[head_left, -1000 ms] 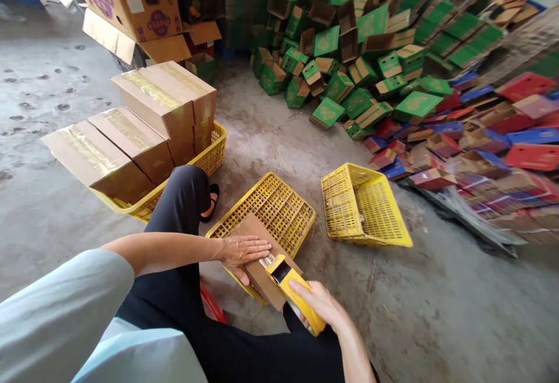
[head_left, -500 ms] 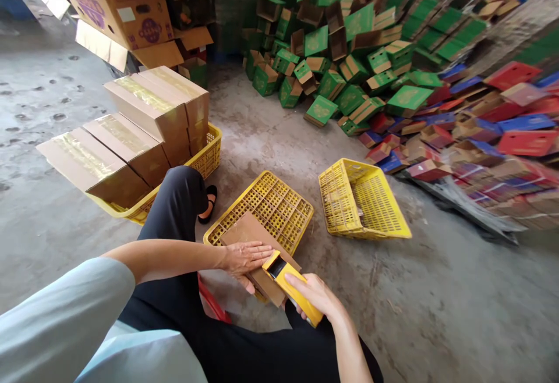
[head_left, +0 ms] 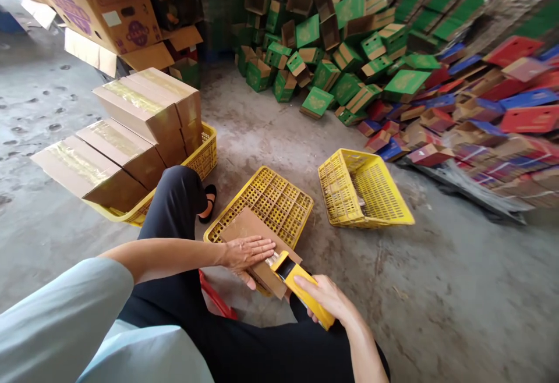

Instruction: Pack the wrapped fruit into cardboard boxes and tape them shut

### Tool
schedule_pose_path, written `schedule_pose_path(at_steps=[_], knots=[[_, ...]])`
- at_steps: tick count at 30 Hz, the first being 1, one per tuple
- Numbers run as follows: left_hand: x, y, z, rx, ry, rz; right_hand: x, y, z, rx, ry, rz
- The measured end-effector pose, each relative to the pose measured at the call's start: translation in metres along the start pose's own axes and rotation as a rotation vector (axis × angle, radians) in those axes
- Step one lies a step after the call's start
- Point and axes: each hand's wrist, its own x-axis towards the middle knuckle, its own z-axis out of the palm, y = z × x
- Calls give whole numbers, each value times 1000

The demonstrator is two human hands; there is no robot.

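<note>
In the head view, our left hand [head_left: 248, 255] lies flat, grip wide, on the carton [head_left: 251, 220], while our right hand [head_left: 328, 297] has its grip closed round the dispenser [head_left: 321, 311], clear tape [head_left: 271, 259] showing by its head. The carton lies over the near edge of the crate [head_left: 279, 197], jutting past it. On the floor [head_left: 262, 133], a second crate [head_left: 340, 197] is near that crate's right corner.

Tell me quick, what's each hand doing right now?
Left hand: open, palm down on the brown cardboard, gripping nothing.
Right hand: closed around the yellow tape dispenser.
</note>
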Motion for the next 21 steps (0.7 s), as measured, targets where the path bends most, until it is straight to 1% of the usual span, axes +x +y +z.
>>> schedule_pose_path(at_steps=[3,7,9,15,21], knots=[[3,4,5,-24,-3,-6,4,2,-1,-14,-1,-10],[12,11,16,-41,66,31,8,2,-2,-55,-14,-10],[16,14,19,-24,76,24,9,2,-2,-65,-19,-4],[19,11,15,46,-1,25,5,4,2,10,-24,-29],[16,11,12,87,-12,61,-8,18,-6,44,-47,26]])
